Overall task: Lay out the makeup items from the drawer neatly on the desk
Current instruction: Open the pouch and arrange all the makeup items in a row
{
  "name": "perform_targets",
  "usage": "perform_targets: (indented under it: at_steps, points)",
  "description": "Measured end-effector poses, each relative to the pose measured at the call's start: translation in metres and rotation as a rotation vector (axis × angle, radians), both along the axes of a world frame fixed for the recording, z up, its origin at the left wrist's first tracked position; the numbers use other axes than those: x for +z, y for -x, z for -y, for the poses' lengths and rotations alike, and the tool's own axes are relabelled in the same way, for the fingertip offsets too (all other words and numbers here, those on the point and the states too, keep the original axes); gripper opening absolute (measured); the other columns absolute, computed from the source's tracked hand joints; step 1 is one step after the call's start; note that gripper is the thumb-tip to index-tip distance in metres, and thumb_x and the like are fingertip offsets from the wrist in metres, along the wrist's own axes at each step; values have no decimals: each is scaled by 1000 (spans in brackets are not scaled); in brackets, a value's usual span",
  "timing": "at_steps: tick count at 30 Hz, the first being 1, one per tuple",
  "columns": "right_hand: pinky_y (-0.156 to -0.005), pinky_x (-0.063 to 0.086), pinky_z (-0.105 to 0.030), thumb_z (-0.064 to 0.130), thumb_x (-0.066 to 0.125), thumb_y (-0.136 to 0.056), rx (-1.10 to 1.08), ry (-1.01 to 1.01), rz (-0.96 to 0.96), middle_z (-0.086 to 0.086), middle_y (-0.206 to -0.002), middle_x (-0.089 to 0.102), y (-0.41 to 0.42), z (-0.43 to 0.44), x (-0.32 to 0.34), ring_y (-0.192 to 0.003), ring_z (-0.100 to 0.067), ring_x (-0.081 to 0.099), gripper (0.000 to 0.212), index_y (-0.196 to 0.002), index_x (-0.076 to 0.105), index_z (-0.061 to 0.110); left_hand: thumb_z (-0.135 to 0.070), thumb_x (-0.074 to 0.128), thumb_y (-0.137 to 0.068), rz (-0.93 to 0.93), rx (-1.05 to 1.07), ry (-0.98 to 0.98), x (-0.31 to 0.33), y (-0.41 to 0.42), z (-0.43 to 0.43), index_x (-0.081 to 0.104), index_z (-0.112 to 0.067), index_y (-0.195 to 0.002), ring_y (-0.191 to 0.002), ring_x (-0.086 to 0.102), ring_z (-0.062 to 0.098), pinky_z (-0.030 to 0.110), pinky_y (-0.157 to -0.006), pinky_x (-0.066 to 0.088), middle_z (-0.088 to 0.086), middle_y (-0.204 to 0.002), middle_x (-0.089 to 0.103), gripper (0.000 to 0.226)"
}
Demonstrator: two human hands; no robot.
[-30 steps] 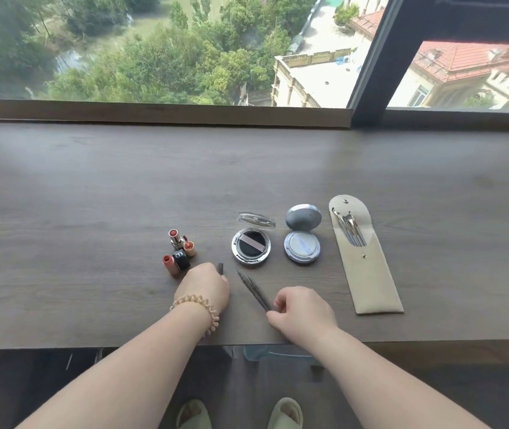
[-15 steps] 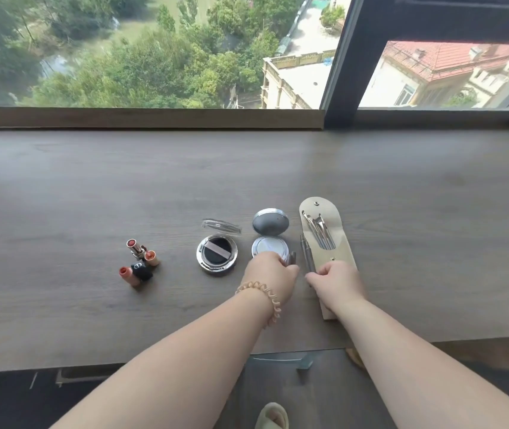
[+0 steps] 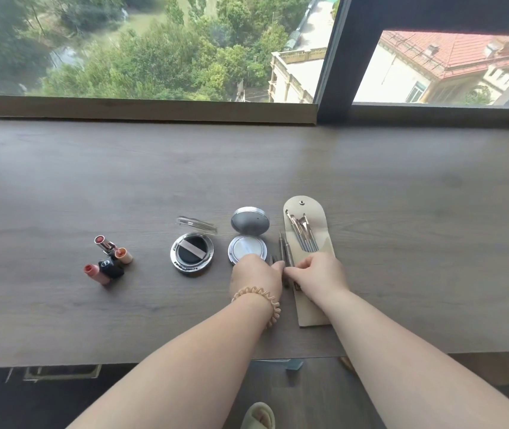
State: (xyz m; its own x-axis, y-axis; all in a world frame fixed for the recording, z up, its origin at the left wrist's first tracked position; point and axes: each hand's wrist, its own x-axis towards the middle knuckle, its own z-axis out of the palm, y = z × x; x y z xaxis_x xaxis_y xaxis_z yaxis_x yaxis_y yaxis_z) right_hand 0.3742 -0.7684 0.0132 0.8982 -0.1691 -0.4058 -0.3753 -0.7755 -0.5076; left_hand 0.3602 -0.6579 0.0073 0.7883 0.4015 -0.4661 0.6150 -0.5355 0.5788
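On the grey-brown desk (image 3: 401, 187), a thin dark makeup pencil (image 3: 284, 249) lies between the open silver compact (image 3: 248, 239) and the beige pouch (image 3: 309, 305) of metal tools. My right hand (image 3: 318, 275) pinches the pencil's near end, fingers resting on the pouch. Close beside it, my left hand (image 3: 254, 275) is closed around a short dark piece (image 3: 273, 260), with only its tip showing. Further left sit an open black cushion compact (image 3: 192, 253) and a cluster of lipsticks (image 3: 106, 261).
A wooden window sill (image 3: 142, 108) and a dark window frame (image 3: 333, 57) run along the back of the desk. An open drawer edge (image 3: 290, 363) shows under the desk's front edge. A slipper (image 3: 258, 416) is on the floor below.
Both hands have carried the pencil and the short dark piece rightward, from in front of the black compact to the gap between the silver compact and the pouch. The pencil now lies lengthwise there.
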Motion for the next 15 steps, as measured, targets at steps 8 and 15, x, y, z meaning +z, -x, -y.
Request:
perform_targets:
  at_steps: [8,15]
  points:
    - [-71,47,-30,43,66,-77,85,49,208,8,-78,61,20,6,-4,-83,-19,60,19,-86,61,27,-36,61,-80,273,11,-170,9,22,-22,57,-22,-94,-96,59,22,32,-81,44,0,-96,62,20]
    - [-63,47,-34,28,65,-75,261,-84,659,7,-71,54,12,-45,18,-69,-21,56,12,-83,64,19,-47,77,-58,276,155,-352,7,26,-93,36,-21,-105,-116,37,25,36,-97,28,0,-114,43,67]
